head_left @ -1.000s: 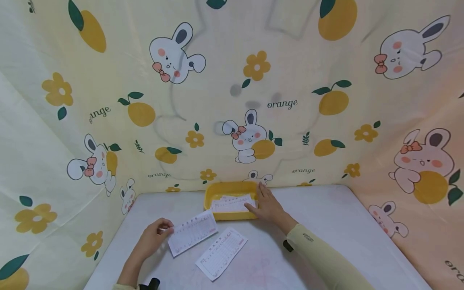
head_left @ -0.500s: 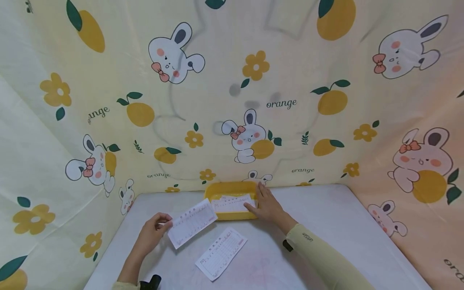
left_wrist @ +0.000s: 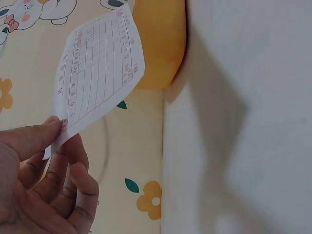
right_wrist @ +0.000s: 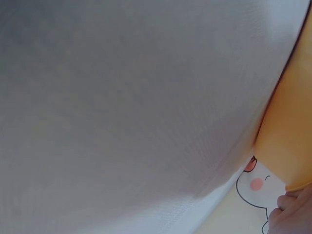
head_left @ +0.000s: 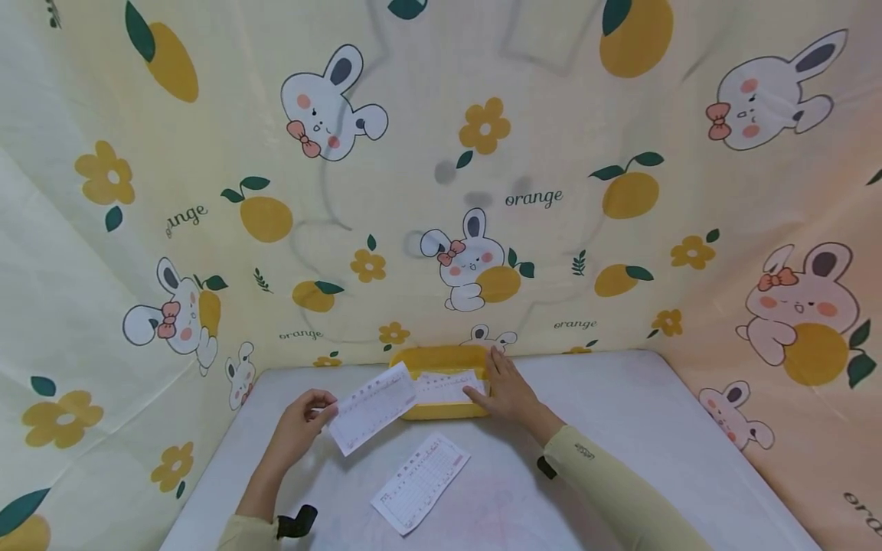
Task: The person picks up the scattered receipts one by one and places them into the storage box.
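Observation:
My left hand [head_left: 301, 422] pinches a white printed slip [head_left: 373, 408] by its left end, thumb on one face and fingers behind. In the left wrist view the slip [left_wrist: 100, 68] is tilted upward, and its ruled columns show. Its far end overlaps the left front corner of a yellow plastic basket [head_left: 444, 412] in the head view. Several similar slips [head_left: 451, 387] lie inside the basket. My right hand [head_left: 511, 389] holds the basket's right side, thumb over the inside and fingers along the rim. Another printed slip [head_left: 421, 484] lies flat on the table.
The white-covered table [head_left: 606, 428] ends at a cloth backdrop [head_left: 386, 184] with rabbits, oranges and flowers, which also encloses both sides. The basket stands at the table's back edge. A black wrist strap [head_left: 298, 522] shows on the left sleeve.
My left hand has raised the pinched slip and brought it up and slightly right, over the basket's left corner. My right hand, the basket and the slip on the table stay where they were.

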Action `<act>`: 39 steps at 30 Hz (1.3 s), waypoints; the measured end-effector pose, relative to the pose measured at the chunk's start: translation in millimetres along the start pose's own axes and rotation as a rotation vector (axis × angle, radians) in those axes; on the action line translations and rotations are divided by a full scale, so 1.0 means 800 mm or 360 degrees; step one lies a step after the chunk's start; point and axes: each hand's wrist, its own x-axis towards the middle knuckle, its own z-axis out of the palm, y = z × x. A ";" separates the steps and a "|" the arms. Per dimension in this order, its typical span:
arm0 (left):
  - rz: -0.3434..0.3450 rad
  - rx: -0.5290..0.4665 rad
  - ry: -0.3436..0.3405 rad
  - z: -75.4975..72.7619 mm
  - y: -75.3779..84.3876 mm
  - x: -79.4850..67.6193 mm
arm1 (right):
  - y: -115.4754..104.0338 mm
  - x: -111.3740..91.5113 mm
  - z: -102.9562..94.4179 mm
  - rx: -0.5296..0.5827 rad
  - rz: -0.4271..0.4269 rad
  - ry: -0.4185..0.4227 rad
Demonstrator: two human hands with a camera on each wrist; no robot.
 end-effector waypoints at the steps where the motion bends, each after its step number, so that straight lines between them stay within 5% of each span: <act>1: 0.0002 -0.0008 -0.0002 0.001 0.001 0.001 | 0.000 -0.001 0.000 0.0003 -0.0008 0.0001; 39: 0.0140 -0.0025 -0.0014 0.051 0.064 0.080 | 0.000 0.003 0.002 -0.0019 0.0028 -0.0012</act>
